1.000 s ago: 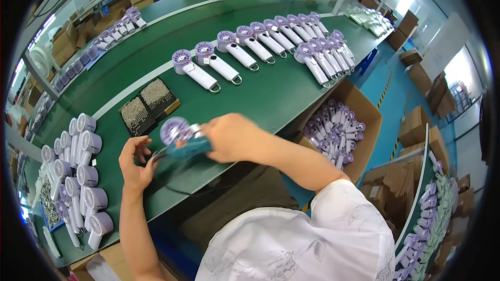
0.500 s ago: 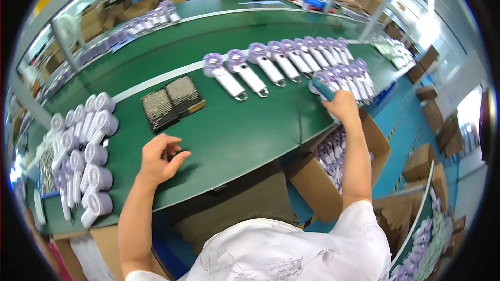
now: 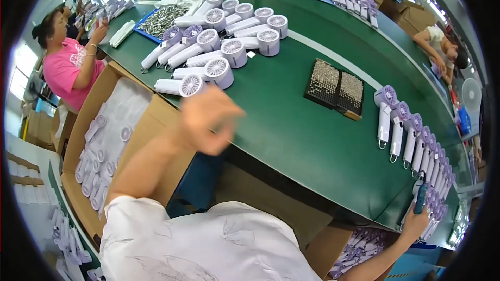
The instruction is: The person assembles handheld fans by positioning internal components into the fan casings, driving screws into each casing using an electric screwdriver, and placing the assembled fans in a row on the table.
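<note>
Handheld fans (image 3: pixel 268 42), white-handled with pale purple heads, lie in groups on and below a green table (image 3: pixel 291 130). At far left, a co-worker (image 3: pixel 70 67) in pink has raised hands. Next comes an open cardboard box (image 3: pixel 165 117), holding fans among whitish wrapping (image 3: pixel 127 99). On the table above it, a blue tray (image 3: pixel 147 36) of silvery metal pieces stands beside a cluster of fans. The left hand (image 3: pixel 208 122) is near this cluster, blurred, thumb and fingers curved and apart; whether it touches the nearest fan cannot be told. Mid-table sits a pair of black trays (image 3: pixel 319 98) filled with small pieces. Farther right, below the table edge, a second cardboard box (image 3: pixel 327 252) holds more fans. A slanting row of fans runs down the table's right side, metal loops at the handle ends. There the right hand (image 3: pixel 415 222) is clamped around a teal tool (image 3: pixel 420 199), whose upper end is close to the row.
</note>
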A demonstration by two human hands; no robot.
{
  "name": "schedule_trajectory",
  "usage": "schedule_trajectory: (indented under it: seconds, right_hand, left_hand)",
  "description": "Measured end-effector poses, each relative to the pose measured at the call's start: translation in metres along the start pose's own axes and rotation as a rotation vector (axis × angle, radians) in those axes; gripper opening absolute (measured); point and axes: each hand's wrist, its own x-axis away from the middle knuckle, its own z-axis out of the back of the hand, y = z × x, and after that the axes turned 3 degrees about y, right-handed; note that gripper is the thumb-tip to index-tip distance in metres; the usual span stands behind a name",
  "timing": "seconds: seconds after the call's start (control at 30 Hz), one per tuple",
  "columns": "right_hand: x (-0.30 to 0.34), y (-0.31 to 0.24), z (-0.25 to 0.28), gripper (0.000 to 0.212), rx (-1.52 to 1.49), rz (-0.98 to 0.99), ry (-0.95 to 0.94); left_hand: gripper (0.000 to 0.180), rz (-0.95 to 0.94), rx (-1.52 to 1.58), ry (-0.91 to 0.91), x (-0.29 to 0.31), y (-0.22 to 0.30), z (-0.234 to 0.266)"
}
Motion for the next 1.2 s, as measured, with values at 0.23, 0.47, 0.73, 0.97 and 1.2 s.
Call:
schedule_trajectory:
  seconds: [0.23, 0.47, 0.73, 0.97, 1.2]
  right_hand:
    - [-0.009, -0.045, 0.034, 0.043, -0.297, 0.351, 0.425]
    - [-0.008, -0.131, 0.063, 0.021, -0.614, 0.362, 0.46]
    - [0.028, -0.169, 0.081, 0.025, -1.708, 0.361, 0.046]
    - [0.062, -0.288, 0.135, 0.032, -1.96, -0.193, -0.745]
    - [0.085, -0.335, 0.129, 0.052, -1.665, 0.122, -0.786]
  left_hand:
    - [0.05, 0.26, -0.539, -0.252, 0.043, -0.063, 0.103]
    - [0.052, 0.184, -0.668, -0.37, 0.062, -0.074, 0.094]
    - [0.038, 0.293, -0.373, -0.3, 0.033, -0.032, 0.091]
    - [0.034, 1.05, 1.106, 0.148, -0.018, 0.023, 0.003]
    - [0.058, 0.989, 1.099, 0.175, -0.043, 0.046, -0.068]
